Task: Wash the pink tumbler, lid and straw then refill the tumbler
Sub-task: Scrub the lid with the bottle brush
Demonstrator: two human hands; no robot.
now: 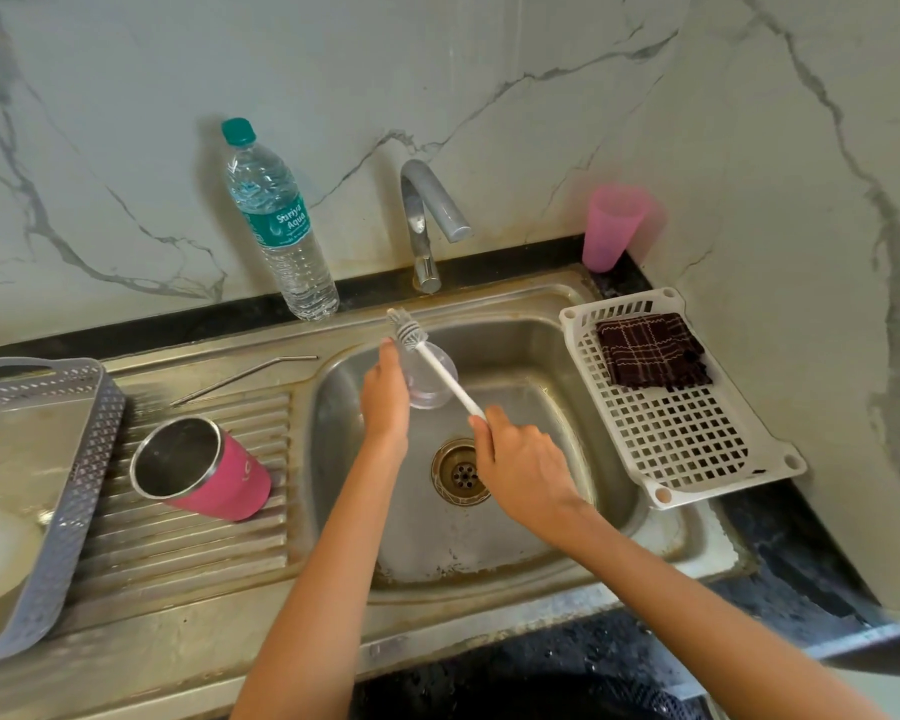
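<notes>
Your two forearms reach over the sink (567, 324), lid wash under way.
Your left hand (385, 402) grips the clear lid (430, 381); your right hand (520, 470) is closed on the white brush (437, 366) handle, bristles above the lid. Pink tumbler (204, 467) lies tipped on the drainboard, metal straw (240, 379) behind it.

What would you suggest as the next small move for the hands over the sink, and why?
Probably draw the brush back so its bristles reach the clear lid. The left hand holds the lid above the sink; the right hand grips the handle, but the bristle head pokes past the lid's far edge, scrubbing nothing.
</notes>
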